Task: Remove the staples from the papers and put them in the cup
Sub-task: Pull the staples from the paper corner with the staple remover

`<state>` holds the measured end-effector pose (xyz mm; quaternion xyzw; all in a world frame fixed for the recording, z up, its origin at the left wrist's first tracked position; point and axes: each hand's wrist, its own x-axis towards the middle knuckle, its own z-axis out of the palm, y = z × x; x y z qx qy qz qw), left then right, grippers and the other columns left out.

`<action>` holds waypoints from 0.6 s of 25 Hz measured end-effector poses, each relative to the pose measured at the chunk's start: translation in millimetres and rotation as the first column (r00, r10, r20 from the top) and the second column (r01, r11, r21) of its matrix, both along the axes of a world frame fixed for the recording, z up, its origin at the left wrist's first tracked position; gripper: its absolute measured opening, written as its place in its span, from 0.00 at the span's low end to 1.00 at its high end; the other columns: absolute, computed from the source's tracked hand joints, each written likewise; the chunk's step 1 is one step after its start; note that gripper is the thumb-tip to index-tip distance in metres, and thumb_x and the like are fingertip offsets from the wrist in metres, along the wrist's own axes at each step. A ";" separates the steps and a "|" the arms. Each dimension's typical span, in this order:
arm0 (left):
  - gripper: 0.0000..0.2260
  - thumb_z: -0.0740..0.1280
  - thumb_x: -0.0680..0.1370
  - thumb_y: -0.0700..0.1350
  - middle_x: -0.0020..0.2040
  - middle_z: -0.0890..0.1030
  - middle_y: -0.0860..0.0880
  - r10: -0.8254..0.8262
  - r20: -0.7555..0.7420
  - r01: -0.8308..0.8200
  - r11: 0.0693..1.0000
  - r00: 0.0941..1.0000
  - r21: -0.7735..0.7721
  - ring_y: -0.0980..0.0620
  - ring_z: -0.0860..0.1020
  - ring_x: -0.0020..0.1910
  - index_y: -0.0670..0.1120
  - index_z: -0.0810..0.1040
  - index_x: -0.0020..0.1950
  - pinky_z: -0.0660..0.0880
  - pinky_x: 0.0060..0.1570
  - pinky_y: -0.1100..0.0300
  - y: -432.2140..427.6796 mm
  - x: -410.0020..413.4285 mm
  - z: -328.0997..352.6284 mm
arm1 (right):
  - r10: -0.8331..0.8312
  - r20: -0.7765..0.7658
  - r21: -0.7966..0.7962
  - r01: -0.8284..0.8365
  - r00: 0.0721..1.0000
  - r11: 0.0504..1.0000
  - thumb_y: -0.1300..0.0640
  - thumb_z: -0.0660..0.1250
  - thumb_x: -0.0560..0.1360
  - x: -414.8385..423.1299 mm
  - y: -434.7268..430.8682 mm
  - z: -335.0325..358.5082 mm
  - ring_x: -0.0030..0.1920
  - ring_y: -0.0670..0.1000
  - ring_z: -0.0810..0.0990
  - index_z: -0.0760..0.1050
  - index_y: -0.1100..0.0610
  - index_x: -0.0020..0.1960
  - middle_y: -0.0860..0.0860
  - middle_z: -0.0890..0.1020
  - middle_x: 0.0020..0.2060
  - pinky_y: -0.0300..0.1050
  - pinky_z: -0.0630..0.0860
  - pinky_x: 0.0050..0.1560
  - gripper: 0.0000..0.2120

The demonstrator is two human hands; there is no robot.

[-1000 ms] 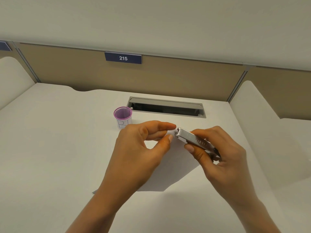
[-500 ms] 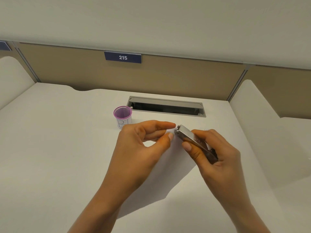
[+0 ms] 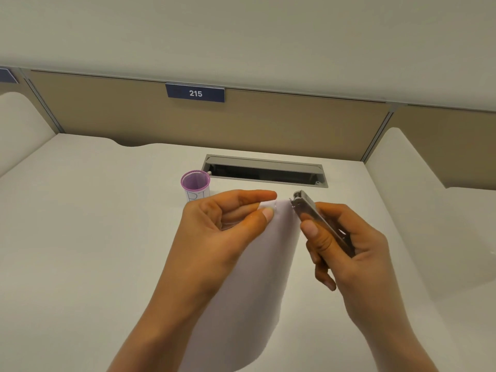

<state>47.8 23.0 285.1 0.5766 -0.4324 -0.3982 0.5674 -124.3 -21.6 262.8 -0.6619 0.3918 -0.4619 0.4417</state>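
Observation:
My left hand (image 3: 220,232) pinches the top corner of the white papers (image 3: 257,277) between thumb and forefinger and holds them up off the desk. A thin staple line (image 3: 274,206) shows at that corner, just right of my thumb. My right hand (image 3: 346,242) grips a metal staple remover (image 3: 311,213), whose tip sits just right of the paper's corner, a small gap away. A small cup (image 3: 195,185) with a purple rim stands on the desk behind my left hand.
A grey cable slot (image 3: 264,170) is set into the white desk (image 3: 80,224) behind the cup. Beige partition panels with a "215" label (image 3: 195,93) close the back. White side dividers (image 3: 418,197) stand left and right.
The papers have swung up from lying across the desk to hanging lengthwise toward me. The staple remover's tip has come off the corner and moved slightly right and up.

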 end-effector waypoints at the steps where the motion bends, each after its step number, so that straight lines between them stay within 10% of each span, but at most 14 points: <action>1: 0.12 0.72 0.65 0.55 0.43 0.87 0.60 0.001 -0.001 -0.001 1.000 1.000 -0.011 0.58 0.85 0.45 0.58 0.85 0.48 0.81 0.44 0.65 0.1 0.1 0.7 | -0.015 -0.033 -0.040 0.014 0.999 0.999 0.42 0.68 0.68 -0.1 0.1 0.6 0.33 0.44 0.79 0.79 0.43 0.51 0.39 0.80 0.34 0.30 0.73 0.29 0.13; 15: 0.09 0.71 0.70 0.54 0.44 0.85 0.65 0.042 0.160 -0.020 0.990 0.986 -0.138 0.64 0.83 0.46 0.61 0.84 0.49 0.80 0.45 0.65 -5.0 -9.8 14.5 | -0.147 -0.203 -0.432 0.047 0.968 0.900 0.50 0.71 0.71 -8.5 -9.3 10.9 0.44 0.43 0.78 0.80 0.54 0.55 0.42 0.79 0.44 0.24 0.72 0.40 0.14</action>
